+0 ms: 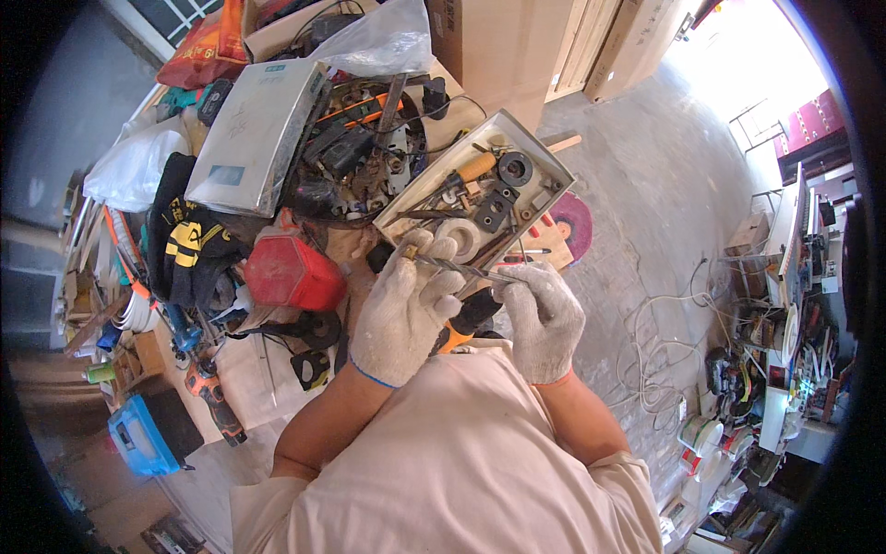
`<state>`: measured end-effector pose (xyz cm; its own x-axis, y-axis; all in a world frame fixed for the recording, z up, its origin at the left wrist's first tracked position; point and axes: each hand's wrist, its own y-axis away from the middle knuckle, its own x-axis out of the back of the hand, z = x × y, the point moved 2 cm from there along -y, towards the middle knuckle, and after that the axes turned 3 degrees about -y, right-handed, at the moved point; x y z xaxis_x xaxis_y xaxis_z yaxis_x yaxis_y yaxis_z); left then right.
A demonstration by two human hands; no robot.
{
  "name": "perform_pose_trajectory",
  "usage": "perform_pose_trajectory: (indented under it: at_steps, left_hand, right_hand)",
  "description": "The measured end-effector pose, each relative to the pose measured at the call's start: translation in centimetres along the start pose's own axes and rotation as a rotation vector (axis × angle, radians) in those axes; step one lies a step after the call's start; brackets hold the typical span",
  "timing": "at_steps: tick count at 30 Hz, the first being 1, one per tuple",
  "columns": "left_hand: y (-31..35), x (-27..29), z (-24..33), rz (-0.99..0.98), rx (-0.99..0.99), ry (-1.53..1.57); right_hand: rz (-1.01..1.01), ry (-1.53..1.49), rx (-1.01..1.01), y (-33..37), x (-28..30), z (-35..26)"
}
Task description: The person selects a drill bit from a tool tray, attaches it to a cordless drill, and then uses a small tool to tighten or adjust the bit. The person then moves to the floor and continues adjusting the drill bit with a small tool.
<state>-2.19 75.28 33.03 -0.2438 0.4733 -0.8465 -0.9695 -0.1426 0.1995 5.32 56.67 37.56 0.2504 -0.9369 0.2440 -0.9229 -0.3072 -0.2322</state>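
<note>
Both my hands wear whitish work gloves and meet in front of my chest. Between them runs a long spiral drill bit [454, 266], lying roughly level. My left hand [399, 319] pinches its tip end with thumb and forefinger, the other fingers loosely curled. At the opposite end, my right hand [544, 319] grips the shank with its fingers folded. Below the bit, partly hidden by my hands, is a black and orange power tool [472, 312]. Just beyond stands an open shallow box [546, 203] containing an orange-handled tool, a white ring [459, 238], a dark ring and small metal parts.
A red faceted container [288, 270] is left of my hands, near a dark cap [196, 242]. Farther back are a silver flat case [254, 138] and piled tools. An orange cordless tool [214, 402] lies lower left. Loose white cable [646, 332] crosses the floor at right.
</note>
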Motion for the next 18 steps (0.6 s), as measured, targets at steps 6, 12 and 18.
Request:
perform_pose_trajectory:
  at_steps: [6,12,18]
  left_hand:
    - [0.1,-1.4,-0.6,0.018,0.019,-0.026]
    - [0.3,-3.1,-1.2,-0.037,0.053,-0.095]
    - [0.3,-4.5,-3.8,-0.068,0.096,-0.082]
  right_hand:
    - [0.052,-0.040,-0.066,0.7,0.5,0.1]
    - [0.040,0.055,0.009,1.2,1.1,-0.4]
    - [-0.015,0.042,0.000,1.9,3.6,0.4]
